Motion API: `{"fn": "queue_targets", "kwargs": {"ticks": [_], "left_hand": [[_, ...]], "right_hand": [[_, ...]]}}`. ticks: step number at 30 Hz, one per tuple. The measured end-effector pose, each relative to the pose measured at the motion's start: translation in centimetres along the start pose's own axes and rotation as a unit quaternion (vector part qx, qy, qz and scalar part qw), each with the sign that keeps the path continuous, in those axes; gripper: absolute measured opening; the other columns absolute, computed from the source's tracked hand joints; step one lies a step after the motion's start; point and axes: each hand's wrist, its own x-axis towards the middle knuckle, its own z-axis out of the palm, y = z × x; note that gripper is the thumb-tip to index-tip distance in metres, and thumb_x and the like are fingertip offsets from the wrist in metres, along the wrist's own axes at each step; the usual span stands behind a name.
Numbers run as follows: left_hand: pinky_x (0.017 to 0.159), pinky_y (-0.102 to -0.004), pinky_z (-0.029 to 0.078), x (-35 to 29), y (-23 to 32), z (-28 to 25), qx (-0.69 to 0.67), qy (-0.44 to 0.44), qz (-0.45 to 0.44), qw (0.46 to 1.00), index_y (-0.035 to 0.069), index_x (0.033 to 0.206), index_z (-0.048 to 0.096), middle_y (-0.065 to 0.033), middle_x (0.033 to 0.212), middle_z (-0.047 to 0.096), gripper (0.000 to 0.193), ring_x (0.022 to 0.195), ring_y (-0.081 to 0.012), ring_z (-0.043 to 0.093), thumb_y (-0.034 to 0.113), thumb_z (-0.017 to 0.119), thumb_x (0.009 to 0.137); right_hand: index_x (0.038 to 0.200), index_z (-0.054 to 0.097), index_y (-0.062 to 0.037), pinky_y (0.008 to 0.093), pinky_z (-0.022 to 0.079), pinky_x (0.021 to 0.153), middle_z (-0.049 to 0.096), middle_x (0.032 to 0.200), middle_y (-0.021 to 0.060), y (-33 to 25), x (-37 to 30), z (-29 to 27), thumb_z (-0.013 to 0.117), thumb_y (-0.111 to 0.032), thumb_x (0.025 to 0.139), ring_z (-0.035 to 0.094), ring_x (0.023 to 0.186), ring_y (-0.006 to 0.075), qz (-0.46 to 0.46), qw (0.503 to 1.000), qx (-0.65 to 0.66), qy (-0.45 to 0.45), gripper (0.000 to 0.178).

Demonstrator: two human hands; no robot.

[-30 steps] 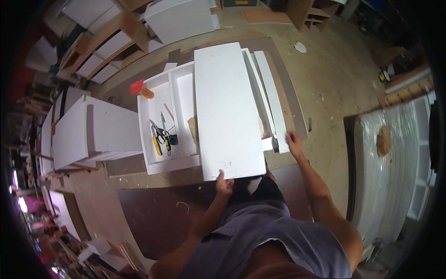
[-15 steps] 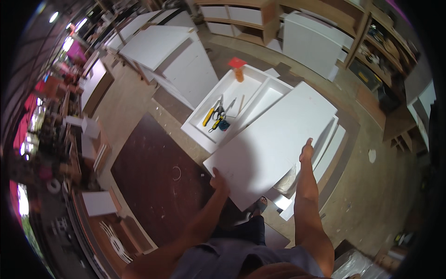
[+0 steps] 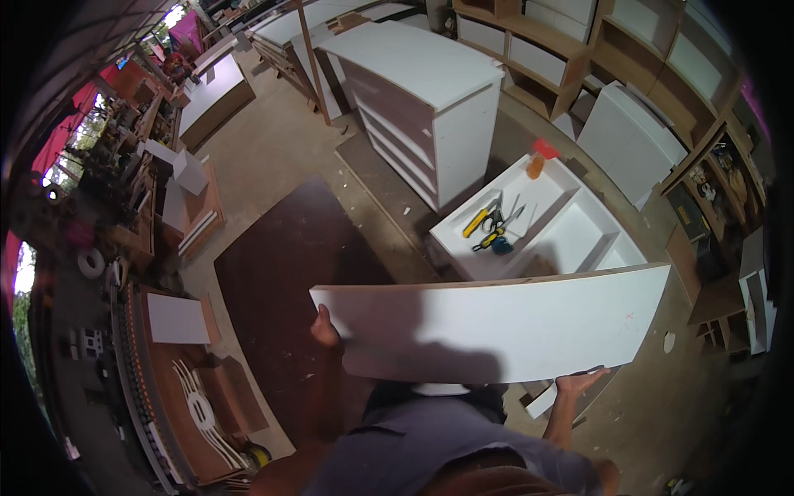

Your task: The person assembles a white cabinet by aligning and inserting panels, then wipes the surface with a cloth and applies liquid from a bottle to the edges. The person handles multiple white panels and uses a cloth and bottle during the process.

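A large white panel (image 3: 496,331) is tilted up in front of my body, its brown raw edge on top. My left hand (image 3: 325,328) grips its left end, the thumb lying over the white face. At the lower right, my right hand (image 3: 581,381) holds the bottom edge from below, with part of the fingers hidden. Just beyond the panel sits a white divided tray (image 3: 619,217), partly covered by it. Yellow-handled tools (image 3: 477,223), a dark teal item (image 3: 501,245) and an orange-brown bottle (image 3: 536,168) with a red top lie in or at the tray.
A white cabinet with open shelves (image 3: 463,149) stands beyond the tray. A dark brown board (image 3: 289,273) lies on the floor to the left. Wooden shelving (image 3: 571,58) lines the far right. Near left stands a bench (image 3: 169,397) with curved white pieces.
The panel has come off the tray and tipped upright toward me, uncovering the tray's right compartments. My right hand has moved down to its lower edge. The view has turned left.
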Motion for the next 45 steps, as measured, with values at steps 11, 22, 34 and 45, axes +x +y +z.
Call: {"fn": "queue_targets", "kwargs": {"ticks": [11,22,34,45], "left_hand": [[0.079,-0.0353,0.050,27.4,22.2,-0.9,0.014,-0.166,0.121,0.979,-0.003,0.104,0.068,-0.0062,0.092,0.068,0.051,0.087,-0.0149,0.062,0.046,0.066,0.095],[0.074,-0.0348,0.050,53.3,18.7,9.9,0.263,-0.130,0.178,0.939,-0.007,0.104,0.069,-0.0093,0.088,0.070,0.048,0.078,-0.0148,0.061,0.041,0.067,0.096],[0.066,-0.0346,0.042,87.1,27.2,41.6,0.387,-0.288,0.177,0.858,-0.005,0.083,0.063,-0.0027,0.073,0.055,0.050,0.069,-0.0147,0.048,0.045,0.070,0.089],[0.067,-0.0346,0.052,106.2,18.0,65.7,0.395,-0.529,0.140,0.738,-0.012,0.094,0.069,-0.0154,0.088,0.071,0.055,0.077,-0.0217,0.068,0.040,0.078,0.082]], "right_hand": [[0.148,0.042,-0.0113,0.0495,0.038,0.112,0.046,0.150,0.0084,17.6,-6.2,14.4,0.052,-0.067,0.093,0.045,0.133,0.0321,-0.060,0.989,0.008,-0.138,0.079],[0.146,0.045,-0.0085,0.0502,0.040,0.111,0.047,0.150,0.0109,35.0,1.9,28.3,0.052,-0.056,0.098,0.047,0.134,0.0325,-0.159,0.981,0.016,-0.107,0.068],[0.133,0.056,-0.0090,0.0399,0.042,0.105,0.060,0.134,0.0057,52.9,-1.5,42.2,0.059,-0.040,0.100,0.057,0.121,0.0225,-0.147,0.973,-0.088,-0.152,0.046],[0.106,0.062,-0.0043,0.0394,0.045,0.089,0.058,0.097,0.0029,65.2,-1.4,55.7,0.059,-0.036,0.100,0.054,0.093,0.0138,-0.324,0.923,-0.206,0.015,0.033]]}}
